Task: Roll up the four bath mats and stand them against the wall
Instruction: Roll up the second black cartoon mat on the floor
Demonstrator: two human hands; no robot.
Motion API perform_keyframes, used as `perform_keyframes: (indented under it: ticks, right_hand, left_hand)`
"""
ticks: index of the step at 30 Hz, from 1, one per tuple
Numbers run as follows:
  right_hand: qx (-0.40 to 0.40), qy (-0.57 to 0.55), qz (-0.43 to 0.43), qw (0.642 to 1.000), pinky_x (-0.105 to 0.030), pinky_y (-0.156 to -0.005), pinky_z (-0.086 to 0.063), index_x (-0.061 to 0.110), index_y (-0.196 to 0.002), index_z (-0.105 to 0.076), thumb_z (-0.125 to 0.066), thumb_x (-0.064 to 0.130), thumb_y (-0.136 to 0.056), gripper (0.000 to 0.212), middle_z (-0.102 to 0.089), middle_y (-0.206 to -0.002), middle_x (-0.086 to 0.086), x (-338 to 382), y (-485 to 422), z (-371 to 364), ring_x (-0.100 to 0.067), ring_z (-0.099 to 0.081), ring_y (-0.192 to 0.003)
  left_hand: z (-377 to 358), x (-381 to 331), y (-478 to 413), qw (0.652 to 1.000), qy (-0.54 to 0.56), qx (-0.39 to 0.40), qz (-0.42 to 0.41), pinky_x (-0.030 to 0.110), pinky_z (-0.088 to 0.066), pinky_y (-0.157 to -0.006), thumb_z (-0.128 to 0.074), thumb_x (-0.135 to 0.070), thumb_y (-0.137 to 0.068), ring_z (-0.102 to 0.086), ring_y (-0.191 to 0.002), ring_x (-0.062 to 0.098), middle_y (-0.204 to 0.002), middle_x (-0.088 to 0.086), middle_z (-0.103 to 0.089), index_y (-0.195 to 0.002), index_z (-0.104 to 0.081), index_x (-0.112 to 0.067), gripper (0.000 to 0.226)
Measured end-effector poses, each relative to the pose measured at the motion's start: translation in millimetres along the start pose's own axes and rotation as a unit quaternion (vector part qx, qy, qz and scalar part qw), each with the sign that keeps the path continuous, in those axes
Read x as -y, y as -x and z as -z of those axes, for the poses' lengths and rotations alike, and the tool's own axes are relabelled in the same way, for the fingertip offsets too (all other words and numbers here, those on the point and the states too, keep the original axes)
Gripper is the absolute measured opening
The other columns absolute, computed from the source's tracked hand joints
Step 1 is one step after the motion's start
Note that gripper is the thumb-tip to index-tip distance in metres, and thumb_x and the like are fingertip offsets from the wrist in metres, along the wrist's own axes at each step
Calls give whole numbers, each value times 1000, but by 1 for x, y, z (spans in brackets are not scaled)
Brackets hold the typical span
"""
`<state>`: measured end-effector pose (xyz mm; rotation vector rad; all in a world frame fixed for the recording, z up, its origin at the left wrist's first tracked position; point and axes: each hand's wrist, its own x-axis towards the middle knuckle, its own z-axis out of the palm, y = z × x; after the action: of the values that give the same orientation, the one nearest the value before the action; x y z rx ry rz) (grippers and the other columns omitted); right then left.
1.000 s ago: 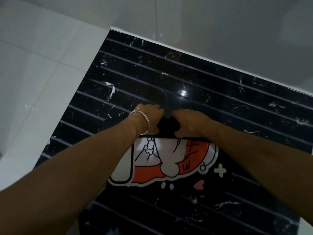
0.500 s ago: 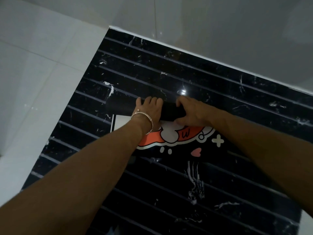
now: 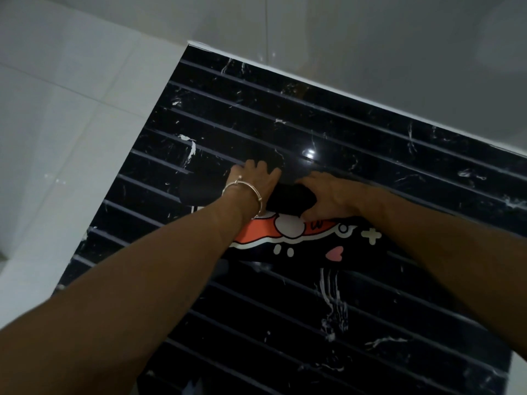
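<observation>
A black bath mat with an orange and white cartoon print lies on the dark floor, partly rolled. Its rolled part (image 3: 288, 199) shows as a thick black tube between my hands. A short flat strip (image 3: 319, 246) with a plus sign and a pink heart still lies toward me. My left hand (image 3: 253, 183), with a thin bangle on the wrist, grips the roll from the left with fingers over its top. My right hand (image 3: 328, 198) wraps the roll from the right. No other mats are in view.
The mat lies on a glossy black marble floor panel (image 3: 285, 109) crossed by thin grey lines. A grey tiled wall (image 3: 370, 47) rises just behind its far edge. White floor tiles (image 3: 57, 138) spread to the left.
Both hands have turned the roll over the printed face. The tube is thicker, and far less of the cartoon print lies flat than a second ago.
</observation>
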<state>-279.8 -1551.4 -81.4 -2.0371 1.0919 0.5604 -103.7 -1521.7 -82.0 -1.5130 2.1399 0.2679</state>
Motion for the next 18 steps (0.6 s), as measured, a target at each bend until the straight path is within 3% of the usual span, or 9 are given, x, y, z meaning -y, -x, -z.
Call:
perform_keyframes:
  ticks: [2,5,8,10,12,15,18]
  right_hand:
    - [-12,12,1,1000,-37,-97,-44,22,-132,-42,-72,41,-75,67,-45,-125,-3,2,0,-3,-21,-44,-117]
    - [-43,63,0,997,-38,-93,-46,18,-124,-45,-74,42,-72,65,-46,-122,-6,8,-1,-10,-22,-46,-111]
    - [-68,105,3,992,-37,-92,-45,16,-124,-43,-73,44,-72,67,-45,-124,-8,11,-2,-18,-23,-46,-112]
    - [-69,108,11,992,-37,-91,-44,16,-123,-42,-73,46,-71,68,-44,-123,-7,10,-2,-20,-23,-44,-112]
    - [-40,69,14,997,-37,-92,-44,17,-126,-40,-74,46,-70,71,-43,-122,-4,8,0,-17,-20,-43,-111]
    - [10,-20,5,1000,-35,-90,-46,21,-127,-40,-76,41,-71,70,-45,-119,0,6,4,-9,-15,-46,-104]
    - [-6,-29,1,1000,-28,-82,-45,21,-120,-47,-76,41,-71,61,-49,-112,2,4,7,-9,-14,-50,-97]
  left_hand:
    - [-1,0,1,999,-11,31,-19,47,-35,-99,-68,-50,-76,-38,-122,31,-134,13,-37,-135,-34,-18,76]
    - [0,-1,5,991,69,107,-29,54,-24,-110,-61,-54,-78,-24,-136,29,-149,10,-22,-141,-28,-18,80]
    - [7,4,6,977,129,163,-53,43,-27,-112,-61,-42,-83,-27,-139,28,-155,10,-17,-147,-21,-16,80]
    - [10,9,6,978,130,145,-76,38,-42,-102,-65,-31,-82,-47,-125,26,-144,8,-39,-140,-33,-16,68]
    - [11,10,9,986,105,103,-76,39,-48,-91,-66,-29,-80,-55,-115,25,-128,4,-52,-131,-41,-17,58]
    - [7,6,14,995,65,47,-62,42,-44,-86,-67,-32,-80,-55,-114,26,-124,4,-52,-128,-39,-18,57]
    - [2,1,16,997,42,23,-52,46,-42,-90,-68,-33,-80,-53,-114,26,-124,6,-50,-131,-34,-19,63]
